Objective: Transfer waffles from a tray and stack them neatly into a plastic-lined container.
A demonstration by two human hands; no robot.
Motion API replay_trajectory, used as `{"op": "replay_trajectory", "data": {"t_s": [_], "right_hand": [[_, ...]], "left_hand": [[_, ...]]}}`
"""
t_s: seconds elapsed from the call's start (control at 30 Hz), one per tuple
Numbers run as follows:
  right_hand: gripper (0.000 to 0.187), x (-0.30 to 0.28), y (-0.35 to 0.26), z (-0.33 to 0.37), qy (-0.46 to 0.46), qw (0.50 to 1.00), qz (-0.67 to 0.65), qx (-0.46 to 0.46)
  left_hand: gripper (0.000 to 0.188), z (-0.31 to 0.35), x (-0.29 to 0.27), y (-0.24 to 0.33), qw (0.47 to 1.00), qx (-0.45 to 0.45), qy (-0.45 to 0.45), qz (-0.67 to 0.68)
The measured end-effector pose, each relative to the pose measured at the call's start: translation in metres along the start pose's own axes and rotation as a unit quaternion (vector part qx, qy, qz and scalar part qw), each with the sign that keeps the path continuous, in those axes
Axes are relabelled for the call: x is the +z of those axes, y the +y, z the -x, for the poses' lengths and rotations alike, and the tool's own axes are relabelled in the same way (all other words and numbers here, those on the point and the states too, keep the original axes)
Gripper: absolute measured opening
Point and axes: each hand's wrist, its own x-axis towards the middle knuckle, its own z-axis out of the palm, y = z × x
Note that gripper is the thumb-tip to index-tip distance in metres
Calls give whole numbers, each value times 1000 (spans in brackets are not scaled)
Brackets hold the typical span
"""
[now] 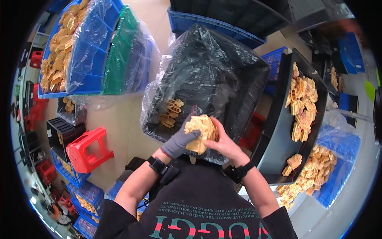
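In front of my body, both hands hold a cluster of pale yellow moulded pieces (pixel 200 129); they look like plastic, but their exact kind is unclear. My left hand (pixel 177 144), in a grey glove, grips the cluster from the left with its thumb across the front. Bare fingers of my right hand (pixel 227 144) close on its right side. Beneath them stands a black crate (pixel 242 75) lined with clear plastic film. A short stack of similar yellow pieces (pixel 172 113) lies at the crate's near left.
To the right, a long black tray (pixel 274 153) carries more yellow pieces (pixel 302 103). A heap of them (pixel 318 169) lies beyond it on blue material. At upper left are a filled blue bin (pixel 89 51) and a green bin (pixel 119 51). A red stool (pixel 89 149) stands left.
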Motion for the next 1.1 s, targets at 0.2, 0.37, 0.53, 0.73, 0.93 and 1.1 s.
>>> {"op": "replay_trajectory", "data": {"t_s": [0.2, 0.37, 0.53, 0.73, 0.93, 1.1], "right_hand": [[76, -17, 35, -8, 3, 973, -131, 189], [73, -30, 66, -41, 29, 973, -117, 196], [70, -41, 49, -73, 28, 971, -62, 229], [70, -91, 41, -169, 1, 986, 137, 94], [72, -92, 19, -291, -106, 961, 245, 73], [73, -77, 18, -346, -99, 875, 469, 61]], "left_hand": [[82, -4, 4, -28, 986, -33, 111, -119], [75, -34, -11, -48, 943, -12, 282, -176], [46, -51, -34, -38, 972, -30, 225, -65], [53, -117, -72, -45, 957, 17, 254, 138], [55, -174, -124, -27, 880, 101, 217, 411], [50, -201, -158, -35, 858, 198, 249, 404]]}}
